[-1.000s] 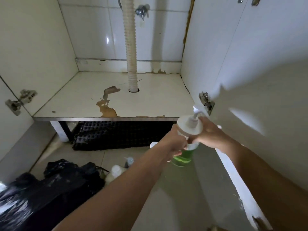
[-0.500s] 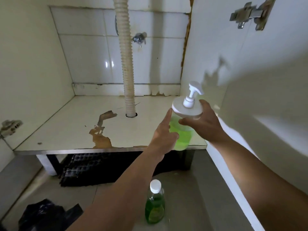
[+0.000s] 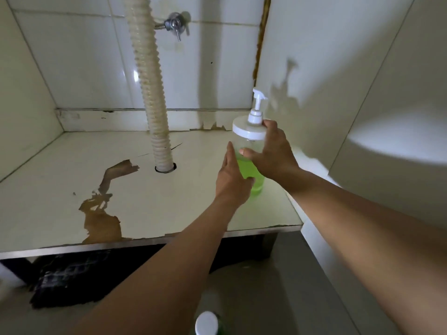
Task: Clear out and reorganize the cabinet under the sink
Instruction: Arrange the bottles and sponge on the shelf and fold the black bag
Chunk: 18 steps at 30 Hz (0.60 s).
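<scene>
A clear pump bottle (image 3: 249,131) with a white lid and green liquid stands upright over the right side of the cabinet floor (image 3: 72,180). My right hand (image 3: 273,153) wraps its right side and rear, thumb across the front. My left hand (image 3: 232,177) presses flat against its left side and lower front, fingers pointing up. Whether the bottle's base touches the floor is hidden by my hands. The cabinet floor is white with peeled brown patches (image 3: 101,218) near its front edge.
A ribbed drain hose (image 3: 150,88) runs down into a hole in the cabinet floor. A metal valve (image 3: 174,25) sits on the tiled back wall. A white-capped green bottle (image 3: 206,323) stands on the room floor below. A dark mat (image 3: 65,279) lies under the cabinet. The open door (image 3: 399,117) is right.
Both hands carried the pump bottle up from in front of the cabinet and forward onto its right side. The view moved closer and upward.
</scene>
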Available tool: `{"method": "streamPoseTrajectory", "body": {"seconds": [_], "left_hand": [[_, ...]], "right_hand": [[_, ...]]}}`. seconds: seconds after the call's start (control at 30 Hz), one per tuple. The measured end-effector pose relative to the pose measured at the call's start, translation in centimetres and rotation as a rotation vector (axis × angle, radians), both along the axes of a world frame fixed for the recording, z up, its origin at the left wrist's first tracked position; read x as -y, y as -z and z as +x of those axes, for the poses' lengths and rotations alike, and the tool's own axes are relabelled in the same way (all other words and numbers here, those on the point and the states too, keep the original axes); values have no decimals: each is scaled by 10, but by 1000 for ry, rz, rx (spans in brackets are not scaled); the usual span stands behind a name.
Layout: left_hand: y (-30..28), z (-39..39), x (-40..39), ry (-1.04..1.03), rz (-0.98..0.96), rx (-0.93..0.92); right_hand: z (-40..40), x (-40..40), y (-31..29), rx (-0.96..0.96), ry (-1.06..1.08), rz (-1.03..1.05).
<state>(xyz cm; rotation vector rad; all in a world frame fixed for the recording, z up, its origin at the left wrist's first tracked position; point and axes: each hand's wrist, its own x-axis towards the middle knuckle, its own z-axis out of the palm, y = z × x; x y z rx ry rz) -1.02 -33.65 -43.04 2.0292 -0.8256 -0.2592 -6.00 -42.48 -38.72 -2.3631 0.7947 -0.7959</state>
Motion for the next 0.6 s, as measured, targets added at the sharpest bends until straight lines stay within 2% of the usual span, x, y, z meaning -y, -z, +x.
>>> {"method": "streamPoseTrajectory", "body": {"seconds": [0.17,0.27,0.37,0.5,0.6], "left_hand": [[-29,33,17,118,279,-58],[-48,40,13,233,436,20],[-49,30,-13,297,508,61],[-38,28,-68,145,501,-17],[-31,14,-106,30,462,-8]], "right_hand": [[17,22,-8,-141,107,-35],[25,26,-13,-210,158,-54],[24,26,-17,-277,195,-66],[23,-2,-38,-425,249,-57],[18,-45,-53,-363,170,-52]]}}
